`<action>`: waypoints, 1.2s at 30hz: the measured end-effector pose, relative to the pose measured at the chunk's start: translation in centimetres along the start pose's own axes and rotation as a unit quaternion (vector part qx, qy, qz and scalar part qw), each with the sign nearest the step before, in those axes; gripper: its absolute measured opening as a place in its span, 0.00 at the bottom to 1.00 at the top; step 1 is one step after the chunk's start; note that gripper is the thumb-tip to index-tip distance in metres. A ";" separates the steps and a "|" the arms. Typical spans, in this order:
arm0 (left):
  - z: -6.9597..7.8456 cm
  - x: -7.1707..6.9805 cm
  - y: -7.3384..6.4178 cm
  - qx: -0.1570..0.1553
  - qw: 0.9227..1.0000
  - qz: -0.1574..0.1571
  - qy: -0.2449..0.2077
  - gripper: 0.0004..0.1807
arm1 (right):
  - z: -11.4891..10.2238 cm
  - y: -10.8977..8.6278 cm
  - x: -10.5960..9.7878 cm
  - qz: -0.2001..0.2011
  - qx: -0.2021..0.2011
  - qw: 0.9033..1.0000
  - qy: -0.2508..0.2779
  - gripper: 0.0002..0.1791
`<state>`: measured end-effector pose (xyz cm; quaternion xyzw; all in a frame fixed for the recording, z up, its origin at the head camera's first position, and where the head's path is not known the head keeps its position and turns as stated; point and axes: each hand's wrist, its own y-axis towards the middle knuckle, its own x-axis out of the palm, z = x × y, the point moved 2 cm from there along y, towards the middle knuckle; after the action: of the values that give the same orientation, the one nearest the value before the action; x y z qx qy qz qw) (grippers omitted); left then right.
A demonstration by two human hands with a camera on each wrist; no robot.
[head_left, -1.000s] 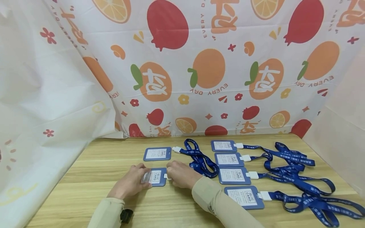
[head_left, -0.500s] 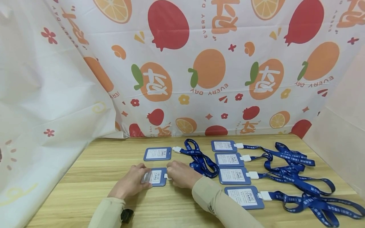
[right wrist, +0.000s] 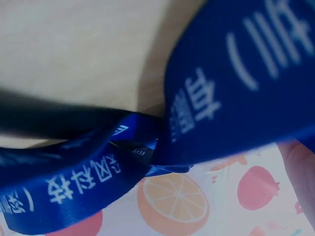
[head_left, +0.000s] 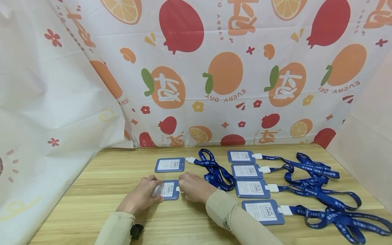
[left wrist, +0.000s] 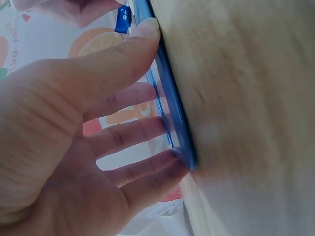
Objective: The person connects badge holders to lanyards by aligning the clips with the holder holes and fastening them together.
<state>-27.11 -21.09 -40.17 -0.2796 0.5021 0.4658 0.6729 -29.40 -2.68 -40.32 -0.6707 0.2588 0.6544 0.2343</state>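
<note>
A blue ID card holder (head_left: 170,190) with a white card lies flat on the table. My left hand (head_left: 144,194) holds it by its left part, thumb at the near edge and fingers at the far edge. In the left wrist view, the thumb and fingertips of the left hand (left wrist: 83,128) touch its blue rim. My right hand (head_left: 196,187) pinches a white clip (head_left: 181,191) at the holder's right end; its fingers hide most of the clip. A blue lanyard (right wrist: 88,182) with white print crosses close to the right wrist camera, partly covering that hand.
Another card holder (head_left: 169,165) lies behind, close to a white clip (head_left: 190,160) on a coiled blue lanyard (head_left: 211,164). At right, several holders with lanyards lie in a column, the nearest holder (head_left: 260,214) beside my right forearm. A fruit-printed cloth (head_left: 196,85) hangs behind.
</note>
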 end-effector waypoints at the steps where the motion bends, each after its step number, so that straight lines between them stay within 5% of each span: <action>1: 0.0 0.0 0.0 0.001 1.000 0.001 -0.001 0.29 | 0.0 0.0 0.0 0.000 0.002 1.000 0.001 0.07; 19: 0.3 0.0 -0.1 -0.020 1.000 -0.007 -0.009 0.29 | 1.2 -1.0 0.8 0.074 -0.037 0.996 0.023 0.08; 36: 0.7 -0.1 -0.1 -0.032 0.999 -0.011 0.004 0.29 | 1.2 -0.8 0.5 0.050 -0.038 0.997 0.034 0.07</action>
<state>-26.78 -20.59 -39.87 -0.3080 0.4865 0.4732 0.6668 -29.78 -1.25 -40.90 -0.6871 0.2744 0.6517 0.1669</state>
